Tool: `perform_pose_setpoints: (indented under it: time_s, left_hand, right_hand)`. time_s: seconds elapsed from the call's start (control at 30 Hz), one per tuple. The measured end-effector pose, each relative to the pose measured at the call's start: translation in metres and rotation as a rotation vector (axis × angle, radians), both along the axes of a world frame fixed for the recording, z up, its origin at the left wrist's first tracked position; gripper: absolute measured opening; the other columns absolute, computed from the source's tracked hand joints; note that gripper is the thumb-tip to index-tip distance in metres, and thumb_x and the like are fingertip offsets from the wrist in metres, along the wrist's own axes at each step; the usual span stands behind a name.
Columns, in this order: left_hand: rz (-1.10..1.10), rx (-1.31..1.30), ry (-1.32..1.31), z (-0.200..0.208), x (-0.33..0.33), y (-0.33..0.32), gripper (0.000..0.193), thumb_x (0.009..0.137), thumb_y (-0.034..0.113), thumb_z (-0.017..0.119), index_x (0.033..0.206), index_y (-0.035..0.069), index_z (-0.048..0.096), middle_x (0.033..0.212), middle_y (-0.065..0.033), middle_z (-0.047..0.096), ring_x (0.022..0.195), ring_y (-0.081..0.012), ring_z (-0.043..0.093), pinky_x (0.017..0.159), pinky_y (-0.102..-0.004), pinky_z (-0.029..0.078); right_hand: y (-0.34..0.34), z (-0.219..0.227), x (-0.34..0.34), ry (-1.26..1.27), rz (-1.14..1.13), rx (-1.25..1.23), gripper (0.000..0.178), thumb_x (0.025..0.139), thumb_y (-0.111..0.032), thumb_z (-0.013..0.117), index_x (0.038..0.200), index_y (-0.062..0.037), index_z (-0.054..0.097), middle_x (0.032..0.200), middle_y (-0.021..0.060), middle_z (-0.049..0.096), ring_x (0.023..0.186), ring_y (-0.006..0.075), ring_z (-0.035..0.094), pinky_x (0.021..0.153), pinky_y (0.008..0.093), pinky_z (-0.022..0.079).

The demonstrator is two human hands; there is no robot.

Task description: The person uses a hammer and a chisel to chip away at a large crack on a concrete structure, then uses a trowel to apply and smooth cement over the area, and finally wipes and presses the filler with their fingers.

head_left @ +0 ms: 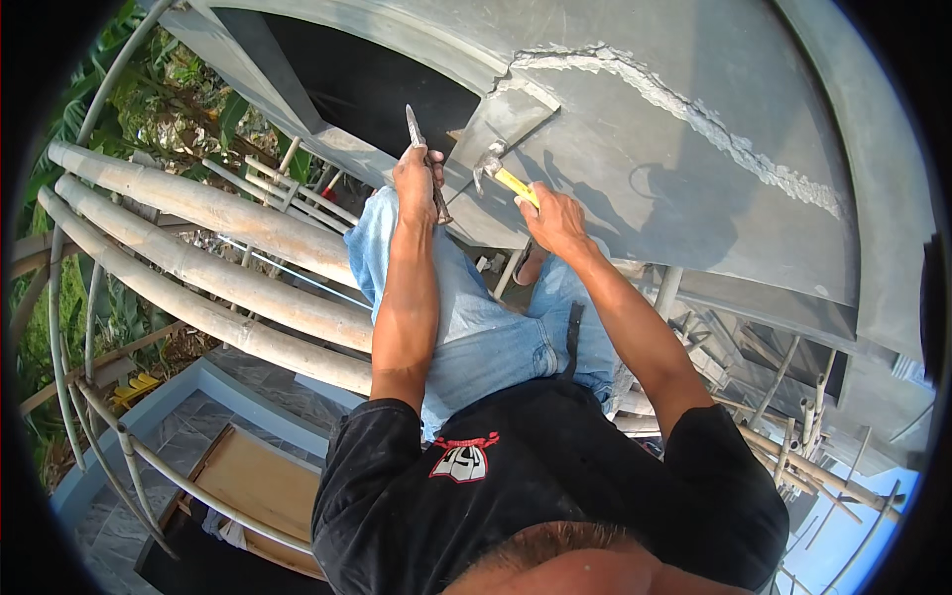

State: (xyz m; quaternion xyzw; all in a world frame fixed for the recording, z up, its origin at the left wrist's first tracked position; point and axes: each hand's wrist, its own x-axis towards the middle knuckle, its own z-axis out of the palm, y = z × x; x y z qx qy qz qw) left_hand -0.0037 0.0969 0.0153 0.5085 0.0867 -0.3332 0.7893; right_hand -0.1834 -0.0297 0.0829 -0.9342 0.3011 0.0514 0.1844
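My left hand (pixel 417 177) is closed around a metal chisel (pixel 413 127), its pointed end up and its other end showing below my fist. In my right hand (pixel 558 220) I grip the yellow handle of a claw hammer (pixel 516 183). The hammer's metal head lies to the right of the chisel, apart from it. Beyond both hands stands a grey plastered wall (pixel 595 129), with a rough, chipped groove (pixel 684 111) curving across it to the right. A dark opening (pixel 372 84) in the wall lies just past the chisel.
Thick bamboo poles (pixel 218 213) run in from the left beside my legs. Thinner bamboo scaffolding (pixel 808 426) stands at the lower right. Down at the lower left is a tiled floor (pixel 178 451) with a wooden panel (pixel 263 486) on it. Green plants (pixel 129 89) grow at the far left.
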Motion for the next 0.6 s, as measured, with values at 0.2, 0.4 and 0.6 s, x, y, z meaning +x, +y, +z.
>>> perform_pose_setpoints:
  time_s: [0.2, 0.4, 0.6]
  left_hand:
    - [0.055, -0.182, 0.06, 0.018, -0.008, 0.019, 0.035, 0.094, 0.021, 0.045, 0.122, 0.001, 0.051, 0.072, -0.0031, 0.055, 0.054, -0.0093, 0.046, 0.046, -0.0238, 0.037]
    - [0.057, -0.232, 0.074, 0.012, 0.0, 0.015, 0.035, 0.094, 0.019, 0.045, 0.122, -0.001, 0.05, 0.073, -0.0041, 0.054, 0.056, -0.0098, 0.045, 0.049, -0.024, 0.037]
    - [0.066, -0.236, 0.075, 0.007, 0.004, 0.021, 0.035, 0.094, 0.019, 0.045, 0.121, -0.001, 0.05, 0.073, -0.0043, 0.054, 0.056, -0.0103, 0.045, 0.049, -0.0236, 0.037]
  right_hand:
    - [-0.031, -0.003, 0.077, 0.017, -0.042, -0.083, 0.031, 0.091, -0.03, 0.053, 0.104, -0.002, 0.055, 0.083, 0.0239, 0.066, 0.08, 0.0441, 0.063, 0.072, 0.0526, 0.049]
    - [-0.043, -0.013, 0.1, 0.041, -0.036, -0.125, 0.033, 0.092, -0.034, 0.052, 0.103, -0.0033, 0.057, 0.083, 0.0252, 0.065, 0.082, 0.0452, 0.062, 0.072, 0.0532, 0.048]
    - [-0.029, -0.003, 0.111, 0.129, 0.031, -0.116, 0.031, 0.092, -0.031, 0.052, 0.101, -0.0017, 0.06, 0.09, 0.0251, 0.066, 0.087, 0.0439, 0.064, 0.075, 0.0524, 0.05]
